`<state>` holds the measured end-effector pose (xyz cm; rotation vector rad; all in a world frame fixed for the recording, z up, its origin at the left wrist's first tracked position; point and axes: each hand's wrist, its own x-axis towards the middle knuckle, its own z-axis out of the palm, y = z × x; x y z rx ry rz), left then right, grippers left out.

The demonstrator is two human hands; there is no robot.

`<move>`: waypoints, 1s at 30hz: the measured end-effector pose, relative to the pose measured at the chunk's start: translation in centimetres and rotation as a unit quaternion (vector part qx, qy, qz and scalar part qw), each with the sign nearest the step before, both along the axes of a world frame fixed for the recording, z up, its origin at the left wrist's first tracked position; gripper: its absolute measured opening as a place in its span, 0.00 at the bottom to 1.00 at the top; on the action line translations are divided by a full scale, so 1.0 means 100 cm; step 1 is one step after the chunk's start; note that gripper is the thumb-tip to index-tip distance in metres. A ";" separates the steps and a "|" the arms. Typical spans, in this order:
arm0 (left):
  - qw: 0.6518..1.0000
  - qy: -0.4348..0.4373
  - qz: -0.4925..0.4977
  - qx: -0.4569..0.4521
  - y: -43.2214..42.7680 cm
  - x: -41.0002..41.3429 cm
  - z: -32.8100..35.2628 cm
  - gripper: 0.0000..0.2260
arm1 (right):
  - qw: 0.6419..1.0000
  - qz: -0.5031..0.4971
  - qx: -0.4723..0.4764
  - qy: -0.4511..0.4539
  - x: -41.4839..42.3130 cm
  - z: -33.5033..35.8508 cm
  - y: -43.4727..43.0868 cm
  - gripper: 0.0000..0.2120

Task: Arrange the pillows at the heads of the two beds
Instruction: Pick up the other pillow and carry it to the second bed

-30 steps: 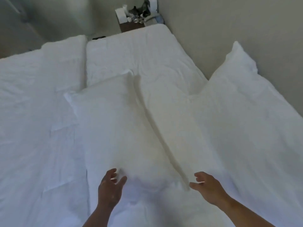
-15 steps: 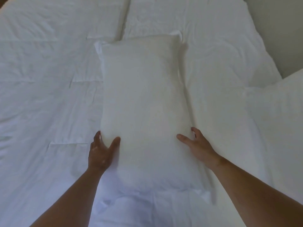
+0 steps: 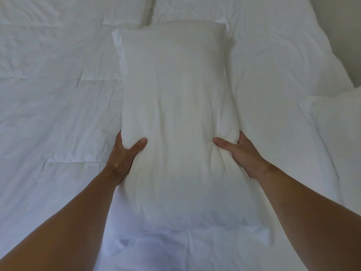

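A long white pillow (image 3: 175,106) lies lengthwise in front of me on the white bedding, over the seam between two beds. My left hand (image 3: 123,155) grips its left edge, thumb pressed on top and fingers tucked under the side. My right hand (image 3: 238,153) grips the right edge the same way, and the fabric puckers around its thumb. A second white pillow (image 3: 340,137) lies at the right edge, only partly in view.
The left bed (image 3: 48,85) and the right bed (image 3: 263,45) are covered in creased white duvets, and the gap between them (image 3: 151,15) shows at the top. A beige wall (image 3: 343,36) runs along the right side.
Both hands have gone from resting open beside the pillow to squeezing its two long edges. The view has moved closer and lower over the pillow.
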<state>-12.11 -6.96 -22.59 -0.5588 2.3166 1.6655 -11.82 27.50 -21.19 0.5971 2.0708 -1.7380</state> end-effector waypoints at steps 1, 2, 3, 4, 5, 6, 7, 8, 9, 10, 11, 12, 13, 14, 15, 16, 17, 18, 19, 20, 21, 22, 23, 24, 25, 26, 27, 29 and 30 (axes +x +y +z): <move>1.000 0.008 -0.002 0.009 0.003 0.003 0.006 0.36 | 1.000 0.000 0.000 0.011 0.002 0.006 -0.002 0.40; 1.000 0.017 -0.003 0.016 0.007 0.007 0.015 0.35 | 1.000 -0.001 0.004 0.022 0.005 0.013 -0.004 0.39; 0.999 0.025 -0.002 0.024 0.009 0.012 0.025 0.34 | 0.999 -0.001 0.009 0.034 0.009 0.022 -0.007 0.37; 0.999 0.033 -0.003 0.032 0.012 0.017 0.035 0.34 | 0.999 0.001 0.017 0.044 0.012 0.031 -0.010 0.34; 0.998 0.041 -0.002 0.039 0.016 0.023 0.043 0.33 | 0.998 0.003 0.024 0.054 0.016 0.038 -0.010 0.31; 0.998 0.047 0.001 0.042 0.018 0.030 0.052 0.33 | 0.997 0.003 0.032 0.063 0.020 0.048 -0.011 0.29; 0.997 0.052 0.004 0.047 0.019 0.039 0.062 0.34 | 0.997 0.004 0.040 0.069 0.026 0.059 -0.012 0.28; 0.997 0.054 0.007 0.049 0.020 0.048 0.071 0.36 | 0.996 0.005 0.049 0.070 0.033 0.070 -0.012 0.29; 0.997 0.058 0.009 0.051 0.021 0.058 0.081 0.37 | 0.996 0.006 0.056 0.068 0.042 0.082 -0.011 0.31; 0.997 0.063 0.009 0.049 0.021 0.069 0.091 0.38 | 0.996 0.006 0.060 0.065 0.052 0.094 -0.011 0.33; 0.997 0.065 0.009 0.046 0.022 0.080 0.102 0.39 | 0.996 0.008 0.066 0.062 0.064 0.106 -0.010 0.35; 0.997 0.065 0.008 0.043 0.022 0.091 0.112 0.41 | 0.996 0.009 0.074 0.057 0.076 0.117 -0.009 0.36; 0.997 0.063 0.010 0.041 0.022 0.102 0.122 0.43 | 0.995 0.009 0.081 0.056 0.089 0.130 -0.009 0.38; 0.997 0.062 0.012 0.039 0.021 0.116 0.132 0.44 | 0.994 0.008 0.091 0.053 0.103 0.144 -0.010 0.40; 0.997 0.060 0.014 0.040 0.020 0.130 0.142 0.45 | 0.994 0.006 0.099 0.051 0.118 0.157 -0.011 0.41; 0.997 0.056 0.015 0.043 0.019 0.145 0.153 0.45 | 0.993 0.004 0.106 0.048 0.133 0.168 -0.011 0.43; 0.997 0.051 0.016 0.048 0.018 0.160 0.163 0.45 | 0.993 0.003 0.110 0.046 0.148 0.179 -0.013 0.45; 0.997 0.046 0.017 0.053 0.017 0.176 0.173 0.45 | 0.993 0.003 0.114 0.043 0.164 0.190 -0.014 0.47; 0.997 0.044 0.018 0.058 0.016 0.189 0.179 0.45 | 0.993 0.005 0.114 0.040 0.177 0.197 -0.015 0.49; 0.997 0.042 0.017 0.058 0.015 0.202 0.184 0.45 | 0.993 0.006 0.113 0.038 0.189 0.203 -0.017 0.50; 0.997 0.040 0.016 0.058 0.013 0.216 0.190 0.46 | 0.993 0.006 0.113 0.036 0.201 0.212 -0.018 0.50; 0.998 0.034 0.017 0.057 0.012 0.229 0.196 0.46 | 0.993 0.005 0.110 0.034 0.212 0.219 -0.019 0.49; 0.998 0.028 0.020 0.056 0.010 0.241 0.200 0.46 | 0.994 0.007 0.103 0.031 0.222 0.225 -0.020 0.47; 0.998 0.025 0.022 0.055 0.010 0.253 0.205 0.45 | 0.995 0.011 0.097 0.029 0.232 0.230 -0.020 0.45; 0.998 0.025 0.025 0.051 0.010 0.264 0.210 0.44 | 0.995 0.018 0.097 0.029 0.242 0.235 -0.020 0.44; 0.998 0.026 0.029 0.047 0.011 0.275 0.214 0.41 | 0.994 0.024 0.102 0.029 0.250 0.238 -0.020 0.44; 0.998 0.029 0.034 0.042 0.011 0.286 0.218 0.39 | 0.993 0.032 0.107 0.031 0.259 0.242 -0.020 0.44; 0.998 0.037 0.046 0.031 0.013 0.308 0.227 0.37 | 0.992 0.046 0.110 0.042 0.274 0.247 -0.019 0.43; 0.998 0.036 0.054 0.024 0.014 0.319 0.232 0.37 | 0.991 0.051 0.112 0.045 0.280 0.251 -0.019 0.42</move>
